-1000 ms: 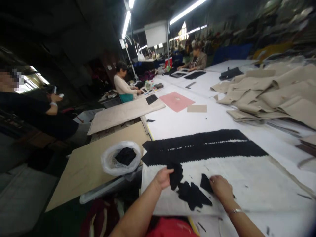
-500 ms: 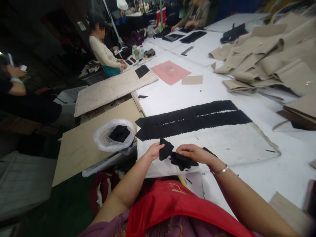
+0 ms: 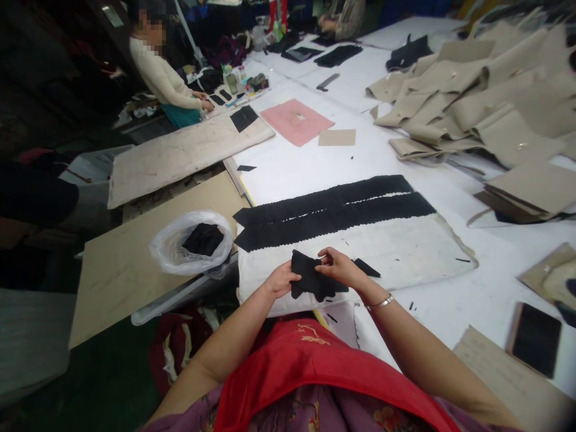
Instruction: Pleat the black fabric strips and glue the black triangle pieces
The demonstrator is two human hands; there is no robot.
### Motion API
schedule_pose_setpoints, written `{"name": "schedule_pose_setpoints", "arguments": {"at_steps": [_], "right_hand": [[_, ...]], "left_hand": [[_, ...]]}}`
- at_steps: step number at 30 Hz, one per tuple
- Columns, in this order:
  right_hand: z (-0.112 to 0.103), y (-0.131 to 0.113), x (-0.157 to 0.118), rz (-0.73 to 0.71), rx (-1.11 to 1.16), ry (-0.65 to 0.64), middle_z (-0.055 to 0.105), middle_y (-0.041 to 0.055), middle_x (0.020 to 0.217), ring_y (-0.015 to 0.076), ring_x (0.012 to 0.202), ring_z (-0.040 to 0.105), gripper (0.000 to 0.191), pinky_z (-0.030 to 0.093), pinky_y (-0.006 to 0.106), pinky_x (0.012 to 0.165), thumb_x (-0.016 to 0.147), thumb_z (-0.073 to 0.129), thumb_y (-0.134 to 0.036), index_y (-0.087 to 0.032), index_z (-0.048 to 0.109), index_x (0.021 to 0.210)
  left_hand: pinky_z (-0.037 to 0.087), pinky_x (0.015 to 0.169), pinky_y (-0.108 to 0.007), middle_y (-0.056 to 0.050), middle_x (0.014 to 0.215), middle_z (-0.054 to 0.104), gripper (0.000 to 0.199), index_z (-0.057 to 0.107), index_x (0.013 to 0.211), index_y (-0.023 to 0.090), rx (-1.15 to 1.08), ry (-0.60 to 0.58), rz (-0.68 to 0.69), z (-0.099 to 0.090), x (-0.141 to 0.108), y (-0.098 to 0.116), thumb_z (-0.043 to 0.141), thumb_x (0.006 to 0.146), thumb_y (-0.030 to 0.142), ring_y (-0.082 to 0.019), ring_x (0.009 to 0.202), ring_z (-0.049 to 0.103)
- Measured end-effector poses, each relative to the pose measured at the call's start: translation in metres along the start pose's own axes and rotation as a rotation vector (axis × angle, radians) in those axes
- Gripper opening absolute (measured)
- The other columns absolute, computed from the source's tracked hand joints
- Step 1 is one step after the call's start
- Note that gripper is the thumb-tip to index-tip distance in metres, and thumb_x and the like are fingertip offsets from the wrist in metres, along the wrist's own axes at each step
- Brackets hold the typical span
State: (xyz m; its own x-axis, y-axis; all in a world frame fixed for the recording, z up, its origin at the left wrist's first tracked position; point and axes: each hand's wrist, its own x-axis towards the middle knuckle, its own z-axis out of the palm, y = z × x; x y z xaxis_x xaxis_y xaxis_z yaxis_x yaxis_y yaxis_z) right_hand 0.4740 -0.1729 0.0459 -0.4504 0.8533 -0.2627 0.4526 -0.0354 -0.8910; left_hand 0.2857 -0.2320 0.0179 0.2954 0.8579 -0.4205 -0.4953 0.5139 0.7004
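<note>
Black fabric pieces (image 3: 306, 275) are held between my hands over the near edge of the white cloth pad (image 3: 405, 258). My left hand (image 3: 281, 280) grips their left side, thumb on top. The fingers of my right hand (image 3: 339, 267) pinch the right side of the fabric. Under and beside my right hand lie more black pieces, one a dark strip (image 3: 368, 267). Beyond my hands, two rows of long black fabric strips (image 3: 333, 210) with jagged edges lie on the pad.
A plastic bag (image 3: 164, 243) holding black pieces sits on a tan board (image 3: 112, 264) at left. Beige pieces (image 3: 486, 102) are heaped at right, with a phone (image 3: 535, 339) nearer. A person (image 3: 164, 78) works at the far left.
My right hand has moved to the left-hand fabric and now pinches it; the two hands are closer together. The view has shifted right, bringing the phone fully into sight.
</note>
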Motion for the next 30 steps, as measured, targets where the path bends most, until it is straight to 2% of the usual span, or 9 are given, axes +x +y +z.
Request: {"name": "schedule_pose_setpoints", "arguments": {"at_steps": [2, 4, 7, 11, 14, 16, 20, 25, 30], "right_hand": [[0.0, 0.003, -0.004, 0.0, -0.006, 0.035, 0.054, -0.0037, 0.068, 0.0122, 0.064, 0.053, 0.026, 0.041, 0.025, 0.062, 0.069, 0.06, -0.024, -0.018, 0.049, 0.092], [0.002, -0.001, -0.006, -0.049, -0.104, 0.05, 0.055, -0.003, 0.07, 0.0121, 0.065, 0.053, 0.021, 0.04, 0.025, 0.063, 0.071, 0.058, -0.021, -0.019, 0.051, 0.091], [0.006, -0.012, -0.006, -0.139, -0.246, -0.008, 0.058, -0.0014, 0.074, 0.0124, 0.068, 0.054, 0.019, 0.038, 0.024, 0.063, 0.073, 0.055, -0.016, -0.02, 0.052, 0.092], [0.011, -0.02, 0.0, -0.184, -0.362, -0.048, 0.061, 0.0007, 0.08, 0.0125, 0.071, 0.055, 0.021, 0.037, 0.022, 0.064, 0.075, 0.054, -0.014, -0.019, 0.052, 0.096], [0.013, -0.018, 0.002, -0.168, -0.488, 0.02, 0.062, 0.0035, 0.086, 0.014, 0.076, 0.056, 0.021, 0.036, 0.023, 0.066, 0.075, 0.059, -0.019, -0.018, 0.053, 0.096], [0.014, -0.014, 0.001, -0.093, -0.533, 0.046, 0.063, 0.0038, 0.085, 0.0145, 0.075, 0.056, 0.022, 0.035, 0.023, 0.063, 0.075, 0.062, -0.025, -0.018, 0.054, 0.094], [0.017, -0.007, -0.001, 0.04, -0.534, -0.005, 0.062, 0.0013, 0.076, 0.0131, 0.066, 0.055, 0.021, 0.032, 0.022, 0.056, 0.072, 0.065, -0.03, -0.018, 0.056, 0.086], [0.025, 0.001, -0.001, 0.024, -0.57, 0.021, 0.059, 0.0015, 0.076, 0.013, 0.066, 0.051, 0.016, 0.03, 0.022, 0.056, 0.068, 0.065, -0.027, -0.018, 0.059, 0.079], [0.022, 0.006, 0.0, -0.01, -0.457, 0.022, 0.055, 0.0002, 0.073, 0.0112, 0.065, 0.048, 0.009, 0.031, 0.022, 0.057, 0.072, 0.06, -0.024, -0.018, 0.055, 0.07]], "left_hand": [[0.045, 0.072, -0.03, -0.006, 0.083, 0.067, 0.043, 0.06, 0.095, 0.014, -0.012, 0.018, -0.014, 0.001, 0.0, 0.0, 0.07, 0.053, 0.007, -0.018, 0.073, 0.061], [0.045, 0.071, -0.029, -0.006, 0.083, 0.067, 0.042, 0.06, 0.095, 0.013, -0.021, 0.02, -0.034, 0.003, 0.0, 0.0, 0.07, 0.054, 0.008, -0.018, 0.072, 0.061], [0.045, 0.073, -0.03, -0.008, 0.09, 0.066, 0.045, 0.06, 0.099, 0.012, -0.027, -0.02, -0.045, 0.007, 0.001, -0.002, 0.071, 0.055, 0.01, -0.02, 0.079, 0.062], [0.045, 0.076, -0.033, -0.009, 0.094, 0.066, 0.053, 0.058, 0.103, 0.012, -0.005, -0.035, -0.029, 0.009, 0.006, -0.009, 0.075, 0.052, 0.011, -0.021, 0.082, 0.062], [0.044, 0.076, -0.035, -0.008, 0.09, 0.065, 0.054, 0.059, 0.101, 0.012, -0.011, 0.007, -0.011, 0.007, 0.009, -0.015, 0.076, 0.05, 0.013, -0.02, 0.078, 0.061], [0.044, 0.075, -0.034, -0.007, 0.088, 0.065, 0.052, 0.059, 0.099, 0.012, -0.014, 0.036, 0.006, 0.006, 0.009, -0.018, 0.076, 0.05, 0.014, -0.02, 0.076, 0.061], [0.043, 0.072, -0.031, -0.006, 0.085, 0.065, 0.049, 0.059, 0.097, 0.012, 0.001, 0.071, 0.023, 0.008, 0.01, -0.023, 0.075, 0.05, 0.012, -0.018, 0.072, 0.059], [0.043, 0.074, -0.031, -0.005, 0.086, 0.065, 0.047, 0.059, 0.099, 0.013, 0.008, 0.1, 0.045, 0.014, 0.014, -0.028, 0.071, 0.053, 0.011, -0.018, 0.075, 0.059], [0.043, 0.077, -0.031, -0.006, 0.089, 0.065, 0.047, 0.06, 0.099, 0.013, 0.02, 0.091, 0.026, 0.014, 0.016, -0.027, 0.073, 0.054, 0.013, -0.019, 0.079, 0.06]]}}
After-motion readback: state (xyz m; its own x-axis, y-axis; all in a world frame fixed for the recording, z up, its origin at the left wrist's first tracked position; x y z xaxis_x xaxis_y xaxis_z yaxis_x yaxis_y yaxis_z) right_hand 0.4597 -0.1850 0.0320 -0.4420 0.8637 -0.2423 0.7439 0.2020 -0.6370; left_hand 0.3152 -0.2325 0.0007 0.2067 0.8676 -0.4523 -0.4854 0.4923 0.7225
